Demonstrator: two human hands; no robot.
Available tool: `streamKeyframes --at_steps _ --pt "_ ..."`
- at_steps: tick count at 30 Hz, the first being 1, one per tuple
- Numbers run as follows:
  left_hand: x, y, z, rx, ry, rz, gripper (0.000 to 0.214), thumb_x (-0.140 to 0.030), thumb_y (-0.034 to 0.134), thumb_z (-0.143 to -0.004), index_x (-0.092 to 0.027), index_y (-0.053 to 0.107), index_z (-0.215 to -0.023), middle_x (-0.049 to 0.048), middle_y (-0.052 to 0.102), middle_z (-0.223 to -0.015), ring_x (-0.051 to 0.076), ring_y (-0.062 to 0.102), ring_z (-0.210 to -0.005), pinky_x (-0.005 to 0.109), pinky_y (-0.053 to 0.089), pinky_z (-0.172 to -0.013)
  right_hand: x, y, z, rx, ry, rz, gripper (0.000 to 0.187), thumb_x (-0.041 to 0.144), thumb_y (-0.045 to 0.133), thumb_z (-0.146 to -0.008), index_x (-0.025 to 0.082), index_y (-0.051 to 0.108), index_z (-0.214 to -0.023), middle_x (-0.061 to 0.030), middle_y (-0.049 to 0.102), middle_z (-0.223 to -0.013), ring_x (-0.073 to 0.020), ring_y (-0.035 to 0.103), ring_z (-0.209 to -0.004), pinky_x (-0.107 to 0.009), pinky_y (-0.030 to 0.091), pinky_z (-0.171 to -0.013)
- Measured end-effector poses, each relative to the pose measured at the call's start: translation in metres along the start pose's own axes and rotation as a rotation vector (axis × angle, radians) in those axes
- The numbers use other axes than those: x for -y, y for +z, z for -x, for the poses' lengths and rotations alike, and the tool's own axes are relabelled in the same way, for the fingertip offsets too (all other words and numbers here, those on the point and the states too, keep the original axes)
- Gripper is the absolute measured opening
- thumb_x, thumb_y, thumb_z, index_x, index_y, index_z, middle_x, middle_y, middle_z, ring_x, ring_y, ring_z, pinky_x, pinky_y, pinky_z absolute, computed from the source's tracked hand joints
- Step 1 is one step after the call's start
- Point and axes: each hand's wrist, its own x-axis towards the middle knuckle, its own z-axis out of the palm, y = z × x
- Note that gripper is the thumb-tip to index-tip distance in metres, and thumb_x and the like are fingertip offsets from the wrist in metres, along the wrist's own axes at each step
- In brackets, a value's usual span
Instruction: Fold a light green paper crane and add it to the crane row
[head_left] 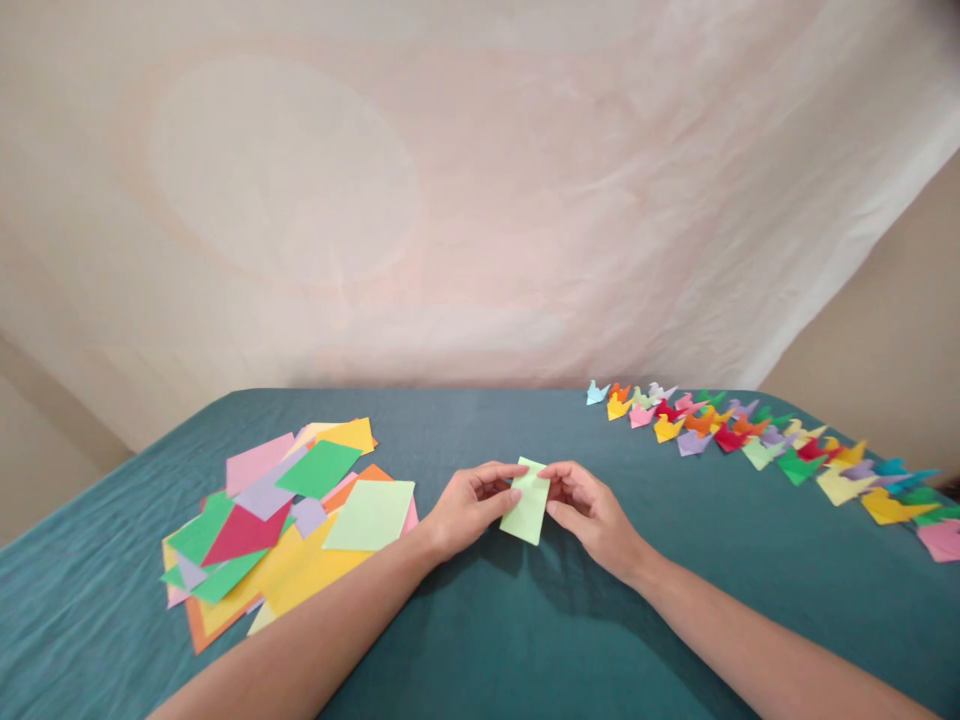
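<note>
A light green piece of paper (526, 510), folded into a narrow rectangle, is held up a little above the table in front of me. My left hand (478, 503) pinches its left edge between thumb and fingers. On the other side, my right hand (589, 510) has its fingertips at the upper right edge, with the thumb just beside the paper. Both hands are closed around the sheet's sides, and their shadows fall on the cloth below.
A loose pile of coloured paper squares (300, 540) lies to the left, partly behind my left forearm. Several folded paper birds (697, 442) stand in rows along the right side. Dark teal cloth (480, 650) covers the table, and a pale fabric sheet (480, 200) hangs behind it.
</note>
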Motion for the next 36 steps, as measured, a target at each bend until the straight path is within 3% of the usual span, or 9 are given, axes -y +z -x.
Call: streamKeyframes --at_steps 19,36 --pt "-0.0018 0.0003 -0.0005 0.003 -0.004 -0.003 0.041 -0.035 0.066 -0.076 -0.016 0.062 -0.112 0.0075 0.060 -0.100 0.015 0.056 -0.081 0.025 0.042 -0.072 0.0015 -0.0002 -0.0001 0.001 0.000 -0.019 0.021 0.024 0.055 -0.080 0.021 0.050 -0.100 -0.0015 0.059 -0.083 -0.0154 0.055 -0.074 -0.028 0.044 -0.067" --pt "0.0044 -0.0014 -0.0014 0.044 -0.018 -0.054 0.045 -0.035 0.070 -0.072 -0.015 0.063 -0.111 0.0087 0.061 -0.100 0.019 0.058 -0.084 0.028 0.044 -0.072 -0.0027 -0.0062 -0.0053 -0.015 -0.030 0.113 0.016 0.024 0.059 -0.078 0.021 0.056 -0.093 -0.0005 0.057 -0.081 -0.0132 0.052 -0.065 -0.025 0.042 -0.058"
